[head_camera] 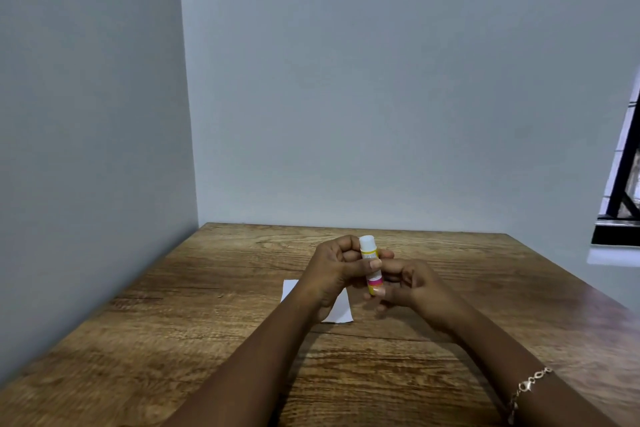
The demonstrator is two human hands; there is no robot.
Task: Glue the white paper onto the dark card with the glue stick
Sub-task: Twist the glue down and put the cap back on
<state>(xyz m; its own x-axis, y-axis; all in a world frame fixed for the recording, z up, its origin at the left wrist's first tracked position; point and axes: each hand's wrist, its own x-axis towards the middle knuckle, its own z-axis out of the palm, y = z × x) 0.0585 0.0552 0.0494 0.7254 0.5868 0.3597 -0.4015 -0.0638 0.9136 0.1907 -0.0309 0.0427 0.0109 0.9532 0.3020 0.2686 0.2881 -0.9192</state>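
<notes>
right now you've got both hands up over the middle of the bench (pixel 207 305), w/ the glue stick (pixel 368 251) held between them. your left hand (pixel 329 267) is wrapped round the stick's upper half: fingers curled behind it, thumb laid across the front of the label. your right hand (pixel 412 284) comes in from the other side, lower down, fingers curled, tips pinching the stick's bottom end. that part is a bit blurred, so i can't tell exactly which fingers touch it.

the stick stands about upright, leaning a little. its white end is on top, poking out above your left hand, w/ a yellow label in the middle and a pink band near the base. can't tell if that white end is a cap or bare glue.

the paper (pixel 341 310) lies flat on the bench, under your left hand and wrist, which hide its middle. one corner shows on the left and a bigger piece on the right. the stick is held up off it.

also: thin bracelet (pixel 530 383) on your right wrist. the bench is wood-grain, pushed into a corner btw two pale walls (pixel 381 80). dark window frame (pixel 623 184) at the far right edge.
</notes>
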